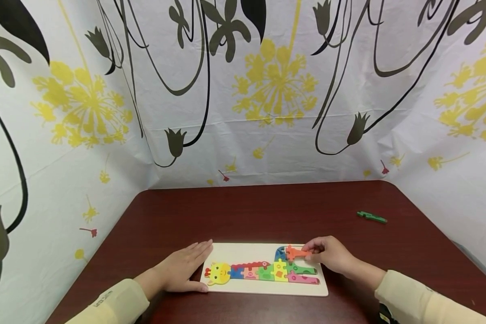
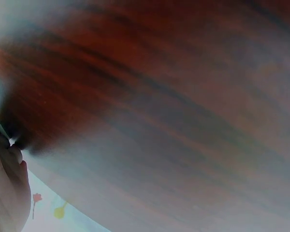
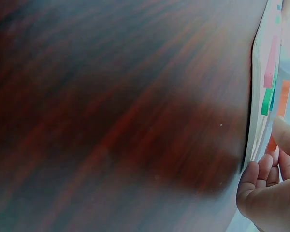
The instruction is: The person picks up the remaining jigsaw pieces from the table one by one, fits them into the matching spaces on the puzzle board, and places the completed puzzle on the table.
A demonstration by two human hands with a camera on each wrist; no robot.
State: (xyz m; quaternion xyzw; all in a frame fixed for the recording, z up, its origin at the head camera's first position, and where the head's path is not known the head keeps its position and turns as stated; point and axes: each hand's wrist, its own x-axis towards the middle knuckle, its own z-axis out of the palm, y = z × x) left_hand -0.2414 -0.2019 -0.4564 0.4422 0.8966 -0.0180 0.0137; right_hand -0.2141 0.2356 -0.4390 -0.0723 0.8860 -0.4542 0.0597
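Note:
A cream puzzle board (image 1: 263,291) lies on the table with a giraffe puzzle of colourful pieces, its yellow head (image 1: 218,273) at the left end. My left hand (image 1: 186,266) rests with straight fingers on the board's left edge. With thumb and fingers my right hand (image 1: 333,255) pinches an orange puzzle piece (image 1: 295,253) above the board's upper right part, beside the blue piece (image 1: 281,254). Below it lie the green leg piece (image 1: 301,269) and the pink leg piece (image 1: 303,279). In the right wrist view the orange piece (image 3: 283,99) stands out over the board.
A green puzzle piece (image 1: 371,217) lies alone on the dark red table (image 1: 227,211), toward the back right. White cloth (image 1: 275,153) with yellow and grey plant prints surrounds the table at the back and sides.

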